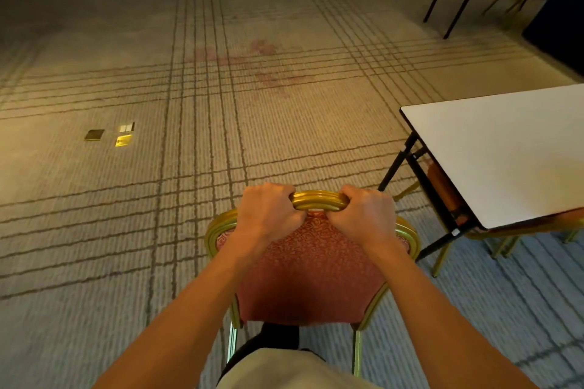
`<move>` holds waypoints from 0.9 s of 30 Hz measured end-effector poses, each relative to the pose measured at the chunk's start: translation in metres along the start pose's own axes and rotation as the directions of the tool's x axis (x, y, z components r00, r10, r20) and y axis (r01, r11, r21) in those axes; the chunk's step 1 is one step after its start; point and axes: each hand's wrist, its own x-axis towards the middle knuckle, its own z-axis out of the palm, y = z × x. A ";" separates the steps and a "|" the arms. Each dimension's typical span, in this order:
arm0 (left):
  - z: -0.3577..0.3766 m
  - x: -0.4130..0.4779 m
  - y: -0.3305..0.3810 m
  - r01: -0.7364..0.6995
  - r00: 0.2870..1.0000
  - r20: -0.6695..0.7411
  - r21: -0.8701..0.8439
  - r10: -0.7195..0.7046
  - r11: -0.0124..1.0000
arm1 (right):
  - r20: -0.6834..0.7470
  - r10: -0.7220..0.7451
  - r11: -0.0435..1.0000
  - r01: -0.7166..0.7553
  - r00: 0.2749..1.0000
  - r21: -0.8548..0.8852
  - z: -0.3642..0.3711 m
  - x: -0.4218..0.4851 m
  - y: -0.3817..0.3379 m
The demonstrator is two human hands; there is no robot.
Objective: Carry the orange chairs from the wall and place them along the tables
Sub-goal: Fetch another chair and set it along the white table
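Nearest, the left hand and right hand both grip the gold top rail of the chair, which sits just in front of the person's legs on open carpet; whether its feet are off the floor I cannot tell. This looks like the carrying step. The desk stands just to the right with another chair tucked under it, so the next move likely calls for swinging right and setting this one alongside, clear of the desk legs.
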 end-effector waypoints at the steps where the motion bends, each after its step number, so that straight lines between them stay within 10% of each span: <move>1: 0.006 0.024 -0.007 0.001 1.000 0.006 -0.006 -0.001 1.000 | -0.006 0.015 1.000 -0.015 1.000 -0.014 0.009 0.022 0.004; 27: 0.063 0.566 -0.072 -0.010 0.997 -0.079 -0.020 0.009 1.000 | -0.067 0.035 0.999 -0.033 0.997 0.030 0.168 0.509 0.182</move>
